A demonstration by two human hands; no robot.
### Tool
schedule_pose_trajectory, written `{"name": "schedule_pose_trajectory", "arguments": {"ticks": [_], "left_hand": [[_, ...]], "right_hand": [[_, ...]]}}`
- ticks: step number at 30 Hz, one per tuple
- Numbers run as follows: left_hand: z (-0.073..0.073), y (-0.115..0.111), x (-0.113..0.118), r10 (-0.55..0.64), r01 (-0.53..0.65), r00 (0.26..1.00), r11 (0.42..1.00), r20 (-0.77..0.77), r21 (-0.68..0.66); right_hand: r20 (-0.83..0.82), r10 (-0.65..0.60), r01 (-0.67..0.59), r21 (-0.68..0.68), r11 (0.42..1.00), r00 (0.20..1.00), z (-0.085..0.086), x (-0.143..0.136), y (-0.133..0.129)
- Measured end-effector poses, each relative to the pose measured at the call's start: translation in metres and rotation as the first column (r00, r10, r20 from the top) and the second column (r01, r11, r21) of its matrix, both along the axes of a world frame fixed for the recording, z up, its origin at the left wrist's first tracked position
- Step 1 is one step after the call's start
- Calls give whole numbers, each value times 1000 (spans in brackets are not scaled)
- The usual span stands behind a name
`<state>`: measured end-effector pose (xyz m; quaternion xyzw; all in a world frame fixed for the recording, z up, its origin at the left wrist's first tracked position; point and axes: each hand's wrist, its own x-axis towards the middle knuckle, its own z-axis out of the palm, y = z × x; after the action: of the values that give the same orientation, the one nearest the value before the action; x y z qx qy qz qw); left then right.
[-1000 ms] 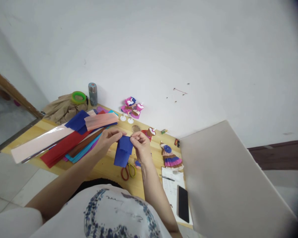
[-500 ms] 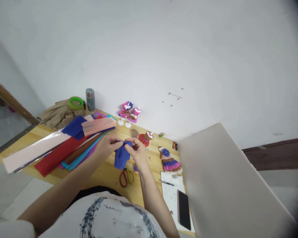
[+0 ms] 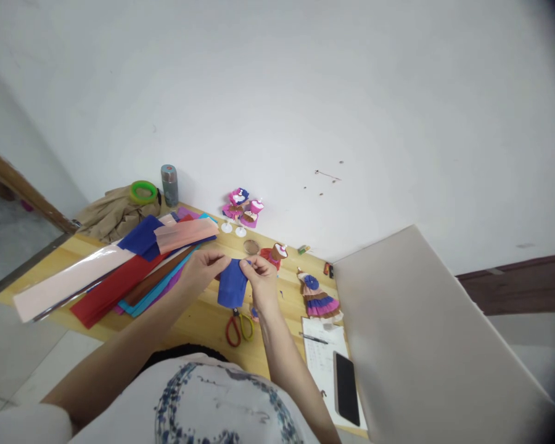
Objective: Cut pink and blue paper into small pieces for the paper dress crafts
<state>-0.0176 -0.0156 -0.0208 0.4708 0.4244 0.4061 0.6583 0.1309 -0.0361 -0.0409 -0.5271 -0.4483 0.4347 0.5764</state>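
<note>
1. The left hand (image 3: 208, 265) is closed to a pinch, thumb against fingers, at the upper left corner of a blue paper piece (image 3: 232, 287).
2. The right hand (image 3: 261, 274) pinches the upper right corner in the same way, its other fingers loosely curled.
3. The paper hangs between the two hands, above the table (image 3: 203, 320), its lower edge free.
4. The step in hand appears to be stretching or squaring the top edge; whether it is being folded I cannot tell.
5. The next move seems to call for both pinches staying firm and level, with only a light pull, as such thin paper could crease or tear.
6. Scissors (image 3: 232, 333) lie just below the paper, between the hands, their blades mostly hidden.
7. Coloured paper strips (image 3: 120, 290) lie left of the left hand; a tiered paper dress (image 3: 319, 302) lies right of the right hand.
</note>
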Motion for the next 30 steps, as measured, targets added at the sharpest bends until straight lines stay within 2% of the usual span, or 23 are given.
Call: {"name": "schedule_pose_trajectory", "arguments": {"ticks": [4,10,16,18,22,26,30], "left_hand": [[-6,2,2,-22,22,1000,1000,11,-8],[-7,5,1,32,-31,999,999,27,-28],[-8,1,-1,-54,52,998,996,-21,-77],[-10,1,-1,-54,51,998,995,-42,-84],[-13,2,0,-31,33,999,996,21,-78],[-9,0,1,-64,68,997,992,37,-106],[-8,-2,2,-51,46,998,994,-46,-98]], "right_hand": [[24,-37,37,19,999,999,0,0,0],[12,55,-55,13,998,998,-3,2,-1],[19,-11,12,-15,1000,1000,-8,5,-1],[-19,29,-29,-14,999,999,-6,4,-3],[-62,133,-135,-40,990,989,-6,1,-5],[-46,68,-71,-71,995,997,-9,2,-7],[-75,74,-76,-34,997,995,-7,6,-8]]}}
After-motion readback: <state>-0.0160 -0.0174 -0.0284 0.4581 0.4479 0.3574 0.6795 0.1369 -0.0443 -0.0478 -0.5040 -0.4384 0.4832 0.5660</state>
